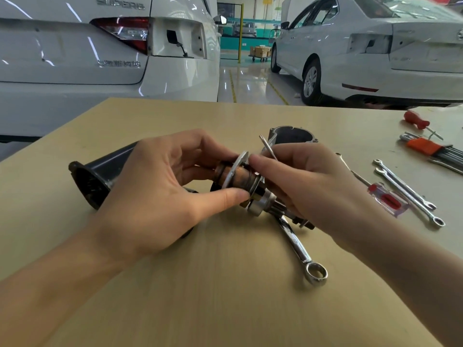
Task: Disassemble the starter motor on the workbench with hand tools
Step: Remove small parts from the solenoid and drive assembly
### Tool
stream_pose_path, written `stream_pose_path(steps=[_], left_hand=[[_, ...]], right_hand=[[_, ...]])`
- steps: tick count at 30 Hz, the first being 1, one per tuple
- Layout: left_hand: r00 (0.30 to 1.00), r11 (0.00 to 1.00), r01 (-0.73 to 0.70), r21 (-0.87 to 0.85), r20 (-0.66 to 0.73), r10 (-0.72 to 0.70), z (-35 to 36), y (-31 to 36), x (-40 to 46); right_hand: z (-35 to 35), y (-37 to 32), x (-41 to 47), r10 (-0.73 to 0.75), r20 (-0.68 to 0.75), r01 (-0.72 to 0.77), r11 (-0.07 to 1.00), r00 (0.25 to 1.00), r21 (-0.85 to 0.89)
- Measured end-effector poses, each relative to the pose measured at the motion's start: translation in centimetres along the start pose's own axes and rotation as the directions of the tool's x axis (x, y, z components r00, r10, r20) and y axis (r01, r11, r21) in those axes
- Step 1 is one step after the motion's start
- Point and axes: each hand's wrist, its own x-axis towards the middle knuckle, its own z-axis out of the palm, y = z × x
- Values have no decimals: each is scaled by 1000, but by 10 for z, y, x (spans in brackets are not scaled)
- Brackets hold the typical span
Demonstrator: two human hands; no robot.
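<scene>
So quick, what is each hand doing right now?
Left hand: grips the armature assembly.
Right hand: pinches the metal plate on it, a thin tool tucked in its fingers.

On the tabletop [225, 284] the motor housing [100, 176] lies to my left, the end cover [290, 135] behind my hands. A combination wrench [299, 246] lies in front of them. To my right lie two more wrenches [408, 191], a screwdriver [385, 200] and, farther back, a hex key set [431, 149].
</scene>
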Motion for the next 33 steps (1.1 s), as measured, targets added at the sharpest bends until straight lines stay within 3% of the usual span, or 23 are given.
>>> stream_pose_path(steps=[11,17,27,33], left_hand=[[1000,999,-24,-46,16,25,0,-4,2],[1000,1000,-5,-12,1,5,0,-2,0],[1000,999,-5,-39,31,6,1,0,3],[1000,999,3,-45,19,-3,4,2,2]], right_hand=[[-2,-2,9,266,206,-323,883,942,341],[-5,-1,10,252,257,-334,873,933,355],[-1,-2,9,172,181,-208,956,968,206],[-2,-1,9,167,185,-206,955,968,212]])
